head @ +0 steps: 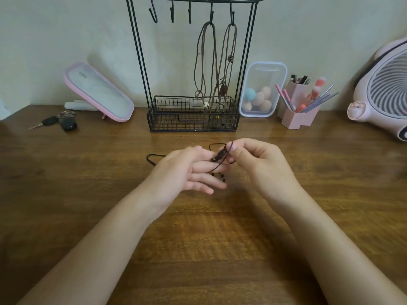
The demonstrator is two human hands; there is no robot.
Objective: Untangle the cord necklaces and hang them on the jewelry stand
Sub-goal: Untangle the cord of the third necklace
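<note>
Both hands (220, 166) on diagonal dark cord (222, 155)

Matt black wire stand (141, 62), glossy wood table (198, 238) (visible grain)

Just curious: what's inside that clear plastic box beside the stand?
The clear box holds several egg-shaped sponges, one blue, the others peach or pinkish. Any behind those are hidden.

1. A pink-framed mirror (100, 93) leans back at the left rear of the wooden desk (88, 172).
2. Car keys (58, 123) lie in front of it, near the desk's left edge.
3. A clear box (263, 89) stands on end, holding makeup sponges.
4. A pink organizer (297, 106) just beside it holds brushes and pens.
5. A pink fan (383, 91) sits at the far right.
</note>
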